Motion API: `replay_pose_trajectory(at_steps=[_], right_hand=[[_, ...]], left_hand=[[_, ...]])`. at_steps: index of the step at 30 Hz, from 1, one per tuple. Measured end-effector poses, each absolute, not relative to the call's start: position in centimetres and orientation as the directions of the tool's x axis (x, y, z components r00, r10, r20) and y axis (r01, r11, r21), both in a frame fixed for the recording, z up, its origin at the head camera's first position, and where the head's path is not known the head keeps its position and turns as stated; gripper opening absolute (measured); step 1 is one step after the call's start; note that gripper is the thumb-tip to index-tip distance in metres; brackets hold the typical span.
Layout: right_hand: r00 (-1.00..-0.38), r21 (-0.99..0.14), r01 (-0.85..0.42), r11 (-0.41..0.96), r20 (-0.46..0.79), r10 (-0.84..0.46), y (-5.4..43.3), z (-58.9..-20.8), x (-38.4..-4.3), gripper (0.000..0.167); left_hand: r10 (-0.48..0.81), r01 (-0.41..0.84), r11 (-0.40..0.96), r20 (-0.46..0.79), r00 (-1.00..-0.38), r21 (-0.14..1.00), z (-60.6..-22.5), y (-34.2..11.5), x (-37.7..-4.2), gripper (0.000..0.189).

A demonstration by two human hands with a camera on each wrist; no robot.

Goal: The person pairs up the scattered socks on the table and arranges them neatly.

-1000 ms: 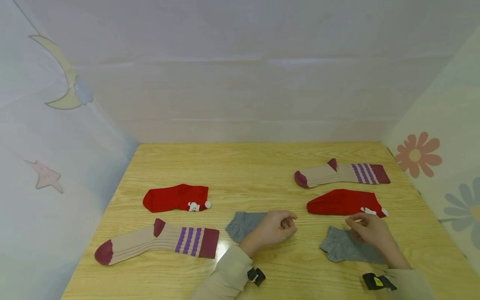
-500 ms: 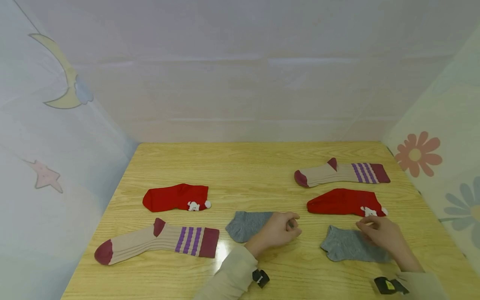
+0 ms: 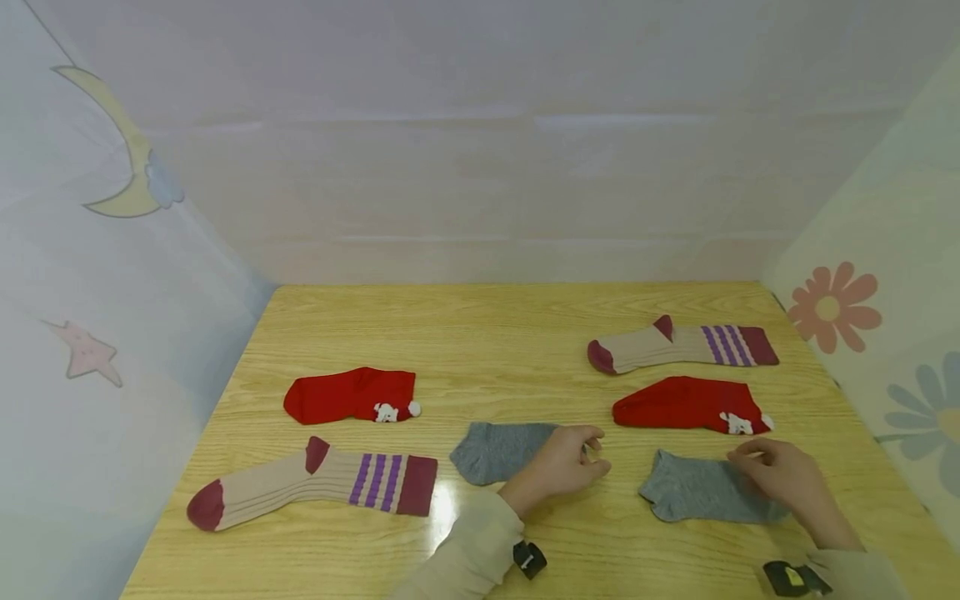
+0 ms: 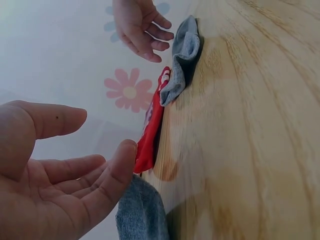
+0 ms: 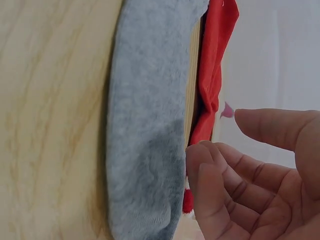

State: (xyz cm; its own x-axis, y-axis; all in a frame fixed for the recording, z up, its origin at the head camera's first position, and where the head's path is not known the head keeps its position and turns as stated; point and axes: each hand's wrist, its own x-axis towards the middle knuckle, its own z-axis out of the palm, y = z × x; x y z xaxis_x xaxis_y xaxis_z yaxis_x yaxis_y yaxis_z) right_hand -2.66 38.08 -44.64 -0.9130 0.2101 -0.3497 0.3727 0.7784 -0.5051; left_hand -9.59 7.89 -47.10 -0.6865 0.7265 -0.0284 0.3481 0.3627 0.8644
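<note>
My left hand (image 3: pixel 558 462) hovers over the toe end of a grey ankle sock (image 3: pixel 502 450), partly hiding it. In the left wrist view its thumb and fingers (image 4: pixel 70 170) stand apart with nothing between them. A second grey ankle sock (image 3: pixel 701 492) lies flat at the right, and my right hand (image 3: pixel 780 475) is over its far end. Loosely bent fingers (image 5: pixel 250 185) of that hand show in the right wrist view, holding nothing, close beside the grey sock (image 5: pixel 145 120). Whether they touch it I cannot tell.
A red sock (image 3: pixel 348 396) and a long beige striped sock (image 3: pixel 315 487) lie on the left of the wooden table (image 3: pixel 480 333). Another red sock (image 3: pixel 682 404) and another beige striped sock (image 3: pixel 675 346) lie at the right. Patterned cloth (image 3: pixel 487 167) walls the table in.
Both hands have drifted slightly to the right and their fingers have loosened, uncovering more of the grey socks. The socks stay where they were.
</note>
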Motion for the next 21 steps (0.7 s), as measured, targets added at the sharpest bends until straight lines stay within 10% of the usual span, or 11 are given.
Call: replay_pose_trajectory(at_steps=[21], right_hand=[[-0.872,-0.465,0.441,0.767,-0.422,0.246,40.3,-45.3,-2.2,0.061]], left_hand=[[0.719,0.389,0.462,-0.08,-0.69,0.797,-47.4,9.4,-9.0,0.041]])
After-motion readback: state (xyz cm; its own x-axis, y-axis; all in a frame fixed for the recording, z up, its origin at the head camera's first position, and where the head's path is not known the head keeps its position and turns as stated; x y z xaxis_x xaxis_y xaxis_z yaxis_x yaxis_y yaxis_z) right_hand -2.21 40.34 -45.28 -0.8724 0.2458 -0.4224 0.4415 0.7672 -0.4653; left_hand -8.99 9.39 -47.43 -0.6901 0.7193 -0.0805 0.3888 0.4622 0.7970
